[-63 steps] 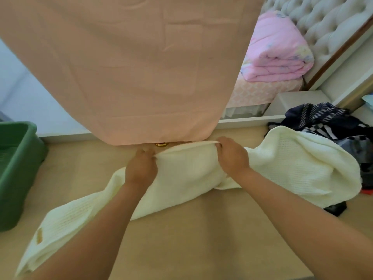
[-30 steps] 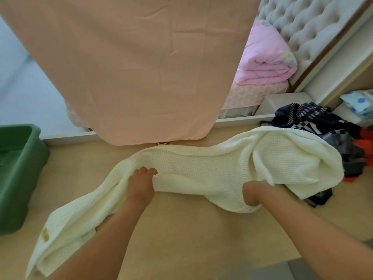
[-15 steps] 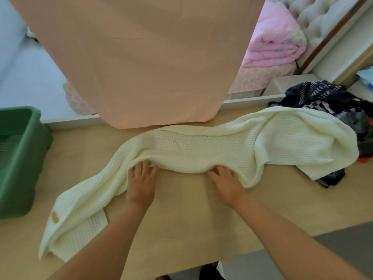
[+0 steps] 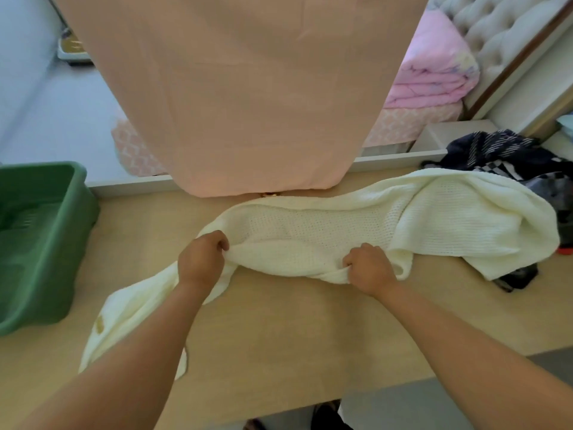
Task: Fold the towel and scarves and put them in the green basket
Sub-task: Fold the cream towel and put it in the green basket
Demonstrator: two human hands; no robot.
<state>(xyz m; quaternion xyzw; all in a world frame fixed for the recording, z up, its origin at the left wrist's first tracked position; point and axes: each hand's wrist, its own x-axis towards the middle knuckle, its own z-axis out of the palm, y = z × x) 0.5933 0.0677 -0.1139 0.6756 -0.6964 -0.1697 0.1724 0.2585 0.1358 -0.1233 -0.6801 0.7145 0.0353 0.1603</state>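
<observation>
Head view: your left hand [image 4: 201, 259] and right hand [image 4: 369, 268], flat half a second ago, now clench the cream towel's [image 4: 356, 231] near edge. It sprawls rumpled across the tabletop [image 4: 279, 330], right end over dark scarves [image 4: 508, 153], green basket [image 4: 40, 240] left.

Cream towel [image 4: 356, 231], green basket [image 4: 40, 243]

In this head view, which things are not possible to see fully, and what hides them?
Head view:
1. Green plastic basket: cut off by the left edge.
2. Pile of dark striped scarves: partly under the cream knitted towel, cut by the right edge; number unclear.
3. Small gold object: mostly behind the hanging pink cloth; too small to identify.
</observation>
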